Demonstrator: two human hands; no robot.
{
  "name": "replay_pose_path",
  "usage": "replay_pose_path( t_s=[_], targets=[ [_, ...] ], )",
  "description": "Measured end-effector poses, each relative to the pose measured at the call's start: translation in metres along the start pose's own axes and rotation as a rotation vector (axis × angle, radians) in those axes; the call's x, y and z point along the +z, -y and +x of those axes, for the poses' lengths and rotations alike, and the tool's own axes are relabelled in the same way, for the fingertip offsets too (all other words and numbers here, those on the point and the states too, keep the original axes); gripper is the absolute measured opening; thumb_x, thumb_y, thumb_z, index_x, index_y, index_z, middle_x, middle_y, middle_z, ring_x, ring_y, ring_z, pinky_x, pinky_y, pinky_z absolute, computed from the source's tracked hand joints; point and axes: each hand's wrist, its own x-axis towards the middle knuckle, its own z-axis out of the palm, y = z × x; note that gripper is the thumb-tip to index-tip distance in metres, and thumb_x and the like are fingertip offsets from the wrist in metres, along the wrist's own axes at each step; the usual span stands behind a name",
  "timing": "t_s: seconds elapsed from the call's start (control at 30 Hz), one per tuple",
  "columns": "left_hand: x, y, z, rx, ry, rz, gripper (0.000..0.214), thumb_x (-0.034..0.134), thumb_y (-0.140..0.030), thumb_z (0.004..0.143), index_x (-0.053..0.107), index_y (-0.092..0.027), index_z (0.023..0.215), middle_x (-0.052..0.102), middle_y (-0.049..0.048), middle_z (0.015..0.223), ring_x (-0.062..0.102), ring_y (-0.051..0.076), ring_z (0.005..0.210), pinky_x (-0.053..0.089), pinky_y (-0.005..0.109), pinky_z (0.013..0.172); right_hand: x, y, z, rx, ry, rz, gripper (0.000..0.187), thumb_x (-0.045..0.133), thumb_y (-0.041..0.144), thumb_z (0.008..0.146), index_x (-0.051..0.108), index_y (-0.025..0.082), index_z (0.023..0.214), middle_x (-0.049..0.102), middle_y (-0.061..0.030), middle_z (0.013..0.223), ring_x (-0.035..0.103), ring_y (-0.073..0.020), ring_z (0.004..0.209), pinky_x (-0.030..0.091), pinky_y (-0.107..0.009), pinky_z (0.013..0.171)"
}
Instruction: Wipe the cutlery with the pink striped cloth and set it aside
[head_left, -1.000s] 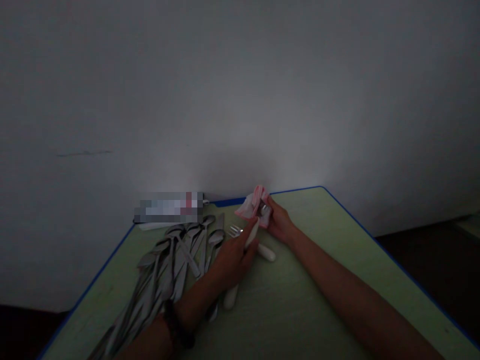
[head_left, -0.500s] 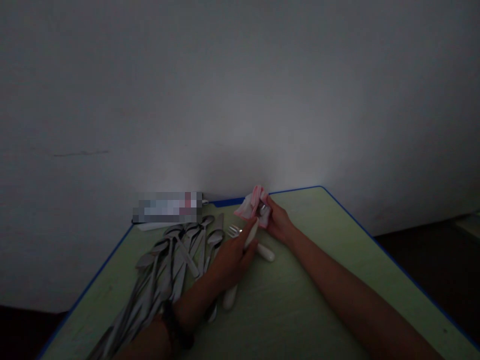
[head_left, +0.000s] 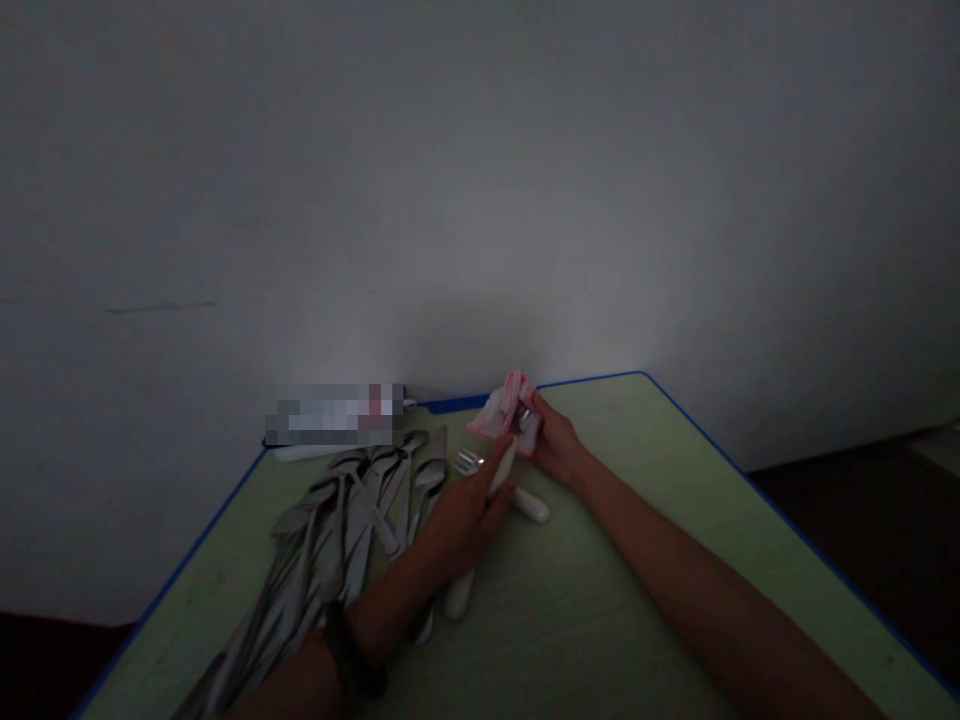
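Observation:
My left hand [head_left: 466, 512] is closed round the white handle of a piece of cutlery [head_left: 501, 470] whose metal end goes into a pink and white cloth [head_left: 504, 413]. My right hand [head_left: 556, 445] grips that cloth, bunched round the metal end near the far edge of the green table [head_left: 637, 500]. A fork with a white handle [head_left: 517, 496] lies on the table just under my hands. Another white handle [head_left: 460, 594] shows below my left hand.
A heap of several metal spoons and knives [head_left: 345, 530] fans out at the left of the table. A flat white object with a blurred patch [head_left: 334, 425] lies at the far left edge. A plain wall stands close behind; dark floor lies to the right.

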Motion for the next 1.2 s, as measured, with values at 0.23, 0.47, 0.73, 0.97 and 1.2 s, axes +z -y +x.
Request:
replay_pose_path(
  t_s=[0.23,0.47,0.73,0.97,1.2],
  targets=[
    [0.0007,0.0007,0.0001,0.008,-0.013,0.014,0.055,0.033,-0.036,0.093,0.021,-0.02,0.144,0.064,0.0124,0.112,0.063,0.025,0.093,0.045,0.038,0.084,0.0017,0.0006,-0.0009,0.006,-0.007,0.016,0.016,0.054,0.03,0.083,0.064,0.017,0.087,0.067,-0.0002,0.067,0.058,-0.0138,0.057,0.051,-0.029,0.066],
    [-0.0002,-0.0004,0.0004,-0.014,-0.005,0.018,0.055,0.034,-0.036,0.093,0.022,-0.017,0.143,0.069,0.0107,0.093,0.064,0.025,0.084,0.047,0.038,0.078,0.0001,-0.0001,0.0001,0.001,-0.012,-0.004,0.018,0.055,0.032,0.083,0.063,0.017,0.089,0.066,0.0007,0.065,0.058,-0.0135,0.055,0.051,-0.03,0.066],
    [0.0006,0.0,0.0006,0.01,-0.025,0.005,0.055,0.034,-0.035,0.093,0.02,-0.02,0.144,0.062,0.0133,0.117,0.062,0.025,0.096,0.045,0.039,0.085,0.0019,0.0004,-0.0012,-0.006,-0.019,-0.006,0.017,0.054,0.03,0.083,0.063,0.018,0.089,0.066,0.0011,0.066,0.058,-0.0131,0.056,0.051,-0.03,0.067],
    [0.0008,-0.0007,0.0,-0.023,-0.011,0.03,0.054,0.033,-0.037,0.094,0.021,-0.02,0.144,0.068,0.0114,0.1,0.065,0.025,0.085,0.047,0.039,0.077,0.0046,0.0012,-0.0017,-0.012,-0.015,0.019,0.021,0.048,0.032,0.086,0.063,0.017,0.088,0.068,-0.0004,0.071,0.061,-0.0144,0.062,0.051,-0.03,0.071],
    [0.0027,-0.0021,0.002,-0.031,-0.083,-0.057,0.054,0.033,-0.034,0.094,0.018,-0.023,0.144,0.058,0.0136,0.123,0.06,0.026,0.104,0.045,0.04,0.087,0.0084,0.0029,-0.0065,-0.004,0.069,-0.005,0.033,0.039,0.038,0.09,0.063,0.016,0.095,0.07,-0.0018,0.08,0.064,-0.0162,0.079,0.048,-0.031,0.083]
  ],
)
